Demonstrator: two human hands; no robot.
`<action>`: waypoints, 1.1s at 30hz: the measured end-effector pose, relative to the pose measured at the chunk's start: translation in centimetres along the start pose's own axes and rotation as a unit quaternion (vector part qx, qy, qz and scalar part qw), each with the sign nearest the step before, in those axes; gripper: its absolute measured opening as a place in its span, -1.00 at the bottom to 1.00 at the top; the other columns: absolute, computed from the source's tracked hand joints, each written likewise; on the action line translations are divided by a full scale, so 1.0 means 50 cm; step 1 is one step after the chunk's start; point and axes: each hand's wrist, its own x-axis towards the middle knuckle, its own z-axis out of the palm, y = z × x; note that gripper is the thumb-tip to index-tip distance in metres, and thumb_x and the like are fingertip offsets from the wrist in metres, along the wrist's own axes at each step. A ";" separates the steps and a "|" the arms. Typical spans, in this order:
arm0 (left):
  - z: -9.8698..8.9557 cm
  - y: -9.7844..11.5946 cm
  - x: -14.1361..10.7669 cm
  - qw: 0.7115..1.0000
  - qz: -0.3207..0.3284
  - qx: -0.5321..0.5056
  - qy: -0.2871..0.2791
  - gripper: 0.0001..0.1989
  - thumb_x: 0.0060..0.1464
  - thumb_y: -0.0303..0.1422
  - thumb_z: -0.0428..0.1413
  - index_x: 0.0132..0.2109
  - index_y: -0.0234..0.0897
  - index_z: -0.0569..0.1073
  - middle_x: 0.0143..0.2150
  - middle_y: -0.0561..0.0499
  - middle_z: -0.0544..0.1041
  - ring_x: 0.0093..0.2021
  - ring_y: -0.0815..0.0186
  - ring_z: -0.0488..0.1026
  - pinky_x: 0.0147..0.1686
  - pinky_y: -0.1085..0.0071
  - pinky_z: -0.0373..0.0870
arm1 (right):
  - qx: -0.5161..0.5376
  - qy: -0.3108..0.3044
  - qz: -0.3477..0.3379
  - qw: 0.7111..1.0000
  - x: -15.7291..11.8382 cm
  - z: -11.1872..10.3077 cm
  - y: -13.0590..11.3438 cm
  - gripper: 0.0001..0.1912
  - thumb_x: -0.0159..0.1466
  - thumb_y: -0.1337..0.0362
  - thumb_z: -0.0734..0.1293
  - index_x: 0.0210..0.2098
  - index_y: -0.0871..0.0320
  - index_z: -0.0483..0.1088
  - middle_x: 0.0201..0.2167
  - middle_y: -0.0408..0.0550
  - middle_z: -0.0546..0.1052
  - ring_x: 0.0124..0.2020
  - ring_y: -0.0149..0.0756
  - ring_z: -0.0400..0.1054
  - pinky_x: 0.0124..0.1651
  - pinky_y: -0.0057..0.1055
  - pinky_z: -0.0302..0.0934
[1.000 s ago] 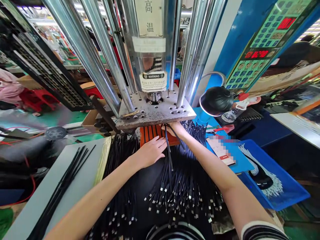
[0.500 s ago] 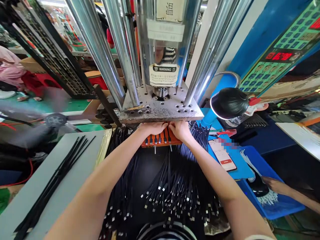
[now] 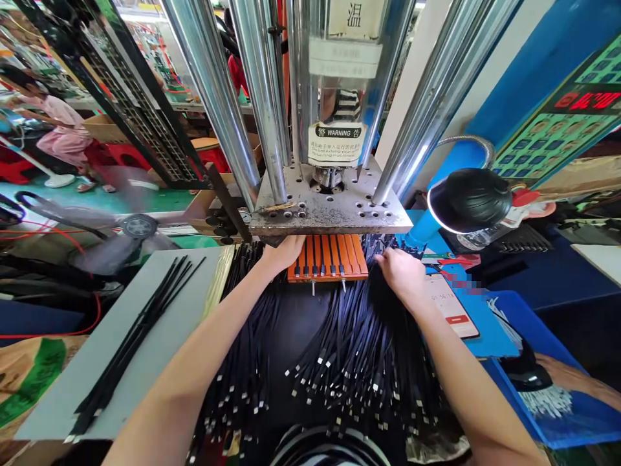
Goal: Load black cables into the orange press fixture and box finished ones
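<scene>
Tray between hands, perhaps touching left.

A factory floor or assembly workshop is shown. Beyond the fingertips of both hands, a steel press plate is carried between thick metal columns, with a bilingual warning label fixed above it. Bundles of black cables are spread nearer than the fingers. To their right, a keypad panel is mounted; far left of them, a person is seen near long benches.
</scene>
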 end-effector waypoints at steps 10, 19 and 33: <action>0.042 -0.101 -0.099 0.980 -0.136 0.102 -0.102 -0.56 0.26 -0.21 -0.17 -0.10 -0.38 0.52 -0.06 -0.32 0.50 -0.03 -0.03 0.46 -0.14 0.20 0.40 | -0.019 -0.121 0.099 0.988 -0.018 0.043 0.019 -0.53 0.38 0.02 0.16 -0.21 0.27 0.53 -0.22 0.32 0.57 -0.14 0.05 0.50 -0.16 -0.23 0.28; -0.063 -0.087 -0.136 0.995 0.024 -0.061 -0.076 -0.55 0.28 -0.10 -0.10 -0.41 -0.26 0.49 -0.42 0.02 0.51 -0.40 0.34 0.41 -0.32 0.46 0.29 | 0.215 0.032 0.075 0.973 -0.040 0.027 0.016 -0.73 0.31 0.13 0.23 -0.45 0.12 0.36 -0.51 -0.04 0.51 -0.40 -0.18 0.46 -0.32 -0.38 0.18; -0.218 0.170 -0.118 0.872 0.196 -0.446 -0.041 -0.62 0.22 -0.29 0.09 -0.55 -0.34 0.39 -0.55 0.09 0.31 -0.58 0.51 0.32 -0.59 0.58 0.28 | 0.641 0.077 -0.215 0.732 -0.108 -0.151 -0.150 -0.77 0.33 0.12 0.28 -0.38 0.10 0.25 -0.58 -0.23 0.42 -0.65 -0.46 0.23 -0.56 -0.51 0.07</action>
